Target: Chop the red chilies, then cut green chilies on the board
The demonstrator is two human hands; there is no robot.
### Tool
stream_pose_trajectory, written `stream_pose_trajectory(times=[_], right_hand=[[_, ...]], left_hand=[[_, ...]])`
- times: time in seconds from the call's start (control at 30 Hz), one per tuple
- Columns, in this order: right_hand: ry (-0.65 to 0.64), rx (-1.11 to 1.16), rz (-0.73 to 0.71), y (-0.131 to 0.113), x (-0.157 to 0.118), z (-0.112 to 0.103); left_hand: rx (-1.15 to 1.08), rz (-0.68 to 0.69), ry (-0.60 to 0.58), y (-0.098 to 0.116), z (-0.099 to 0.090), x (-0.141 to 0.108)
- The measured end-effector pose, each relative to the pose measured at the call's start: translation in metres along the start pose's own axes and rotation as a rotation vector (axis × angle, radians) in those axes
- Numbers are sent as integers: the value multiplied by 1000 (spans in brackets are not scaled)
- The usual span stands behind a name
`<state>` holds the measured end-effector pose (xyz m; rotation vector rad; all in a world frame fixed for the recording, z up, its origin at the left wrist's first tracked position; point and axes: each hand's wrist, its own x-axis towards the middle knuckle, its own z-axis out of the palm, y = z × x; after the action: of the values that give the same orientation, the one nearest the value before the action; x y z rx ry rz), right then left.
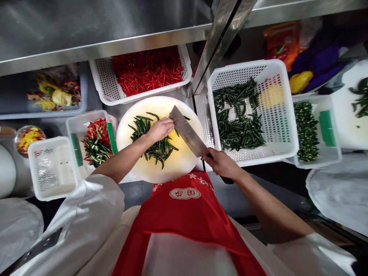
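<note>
On the round white cutting board point(129, 111) lies a heap of long green chili peppers point(158, 151). My right hand point(220, 163) grips the dark handle of a cleaver point(189, 134), whose broad blade slants up and left across the board's right half. Next to the blade's far end, my left hand point(161, 128) has its fingers bent together over the peppers. A piece of green pepper shows just beside the blade, by those fingertips. Whether the left fingers pinch a pepper is hidden. One more green piece lies past the blade's far side.
A white basket of red chilies point(149, 73) stands behind the board, and a basket of green chilies point(238, 142) to the right. At left are a clear tub with cut chilies point(97, 142) and a small white basket point(53, 166). A steel shelf point(115, 42) overhangs the back.
</note>
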<state>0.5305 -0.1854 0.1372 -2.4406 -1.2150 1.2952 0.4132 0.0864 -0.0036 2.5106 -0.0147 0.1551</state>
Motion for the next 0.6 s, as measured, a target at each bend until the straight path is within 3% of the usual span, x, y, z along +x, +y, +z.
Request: stream_pose_trajectory(times=[0.13, 0.23, 0.3, 0.47, 0.6], right_hand=[[61, -85, -15, -9, 34, 20], [73, -101, -45, -13, 45, 22], [80, -99, -69, -13, 42, 20], [116, -75, -102, -11, 13, 21], [33, -87, -122, -11, -1, 30]], left_hand=[[7, -17, -8, 2, -3, -3], [-11, 4, -39, 1, -12, -7], [-30, -37, -26, -3, -24, -10], [114, -311, 121, -36, -61, -15], [171, -308, -59, -59, -71, -11]])
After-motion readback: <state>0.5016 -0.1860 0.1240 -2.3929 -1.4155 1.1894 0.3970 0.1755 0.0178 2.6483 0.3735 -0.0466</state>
